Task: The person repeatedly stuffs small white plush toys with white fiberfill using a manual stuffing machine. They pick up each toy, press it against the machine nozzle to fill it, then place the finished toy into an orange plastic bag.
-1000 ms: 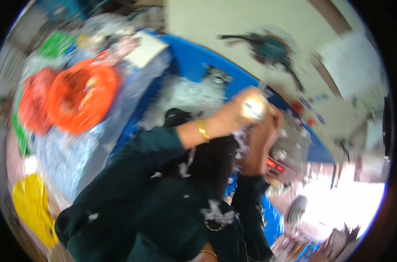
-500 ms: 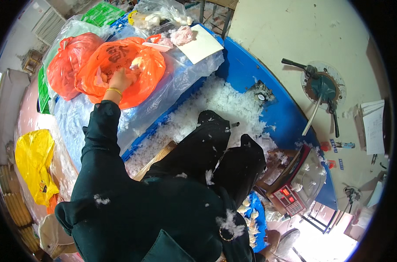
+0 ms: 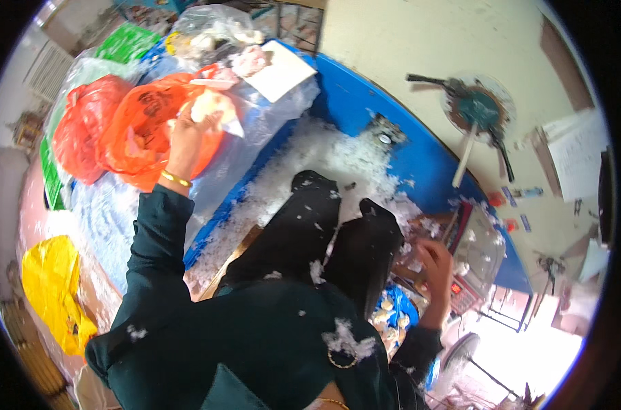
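My left hand (image 3: 185, 140) is closed around a cream-and-pink soft fabric piece (image 3: 211, 108), which looks like an unstuffed plush skin. It holds the piece over an open orange plastic bag (image 3: 136, 126), with a pale pointed corner hanging at its right. My right hand (image 3: 435, 266) is raised near my right knee, beside the scale with the red display (image 3: 461, 294). Its fingers are bent and slightly apart, with nothing visible in them. Below it, a blue bag (image 3: 398, 301) contains several small cream pieces.
White fluffy stuffing (image 3: 276, 174) lies heaped in the blue-walled bin (image 3: 348, 92) before my knees. A knotted red bag (image 3: 85, 130) sits left of the orange one. A stuffing nozzle with black handles (image 3: 478, 109) is mounted on the pale panel. A yellow bag (image 3: 50, 294) lies at the left.
My left hand has come up out of the orange bag with the soft fabric piece. My right hand has come into view on the right. The whole view has shifted slightly.
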Demonstrator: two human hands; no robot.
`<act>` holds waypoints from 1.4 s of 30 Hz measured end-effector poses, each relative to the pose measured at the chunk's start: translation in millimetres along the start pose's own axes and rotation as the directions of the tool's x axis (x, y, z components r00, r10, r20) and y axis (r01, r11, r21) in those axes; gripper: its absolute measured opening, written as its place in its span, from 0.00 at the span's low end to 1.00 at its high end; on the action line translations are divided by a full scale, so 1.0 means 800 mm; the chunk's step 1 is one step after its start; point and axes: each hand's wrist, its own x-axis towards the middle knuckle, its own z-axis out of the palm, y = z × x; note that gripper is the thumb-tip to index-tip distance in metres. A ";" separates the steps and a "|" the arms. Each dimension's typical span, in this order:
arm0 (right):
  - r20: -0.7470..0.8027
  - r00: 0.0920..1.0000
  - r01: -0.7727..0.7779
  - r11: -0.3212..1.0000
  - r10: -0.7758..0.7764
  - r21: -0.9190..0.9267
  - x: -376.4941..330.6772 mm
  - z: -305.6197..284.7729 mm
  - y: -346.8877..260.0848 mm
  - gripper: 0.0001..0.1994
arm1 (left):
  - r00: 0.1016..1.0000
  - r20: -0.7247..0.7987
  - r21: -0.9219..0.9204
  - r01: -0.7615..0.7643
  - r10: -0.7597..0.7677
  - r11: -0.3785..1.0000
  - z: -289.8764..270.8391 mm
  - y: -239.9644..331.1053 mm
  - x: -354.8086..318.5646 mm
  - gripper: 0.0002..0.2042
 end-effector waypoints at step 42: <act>-0.340 0.940 0.193 0.837 -0.009 0.511 0.056 0.057 -0.105 0.09 | 0.481 0.842 -0.184 0.681 -0.245 0.709 0.361 0.012 -0.132 0.06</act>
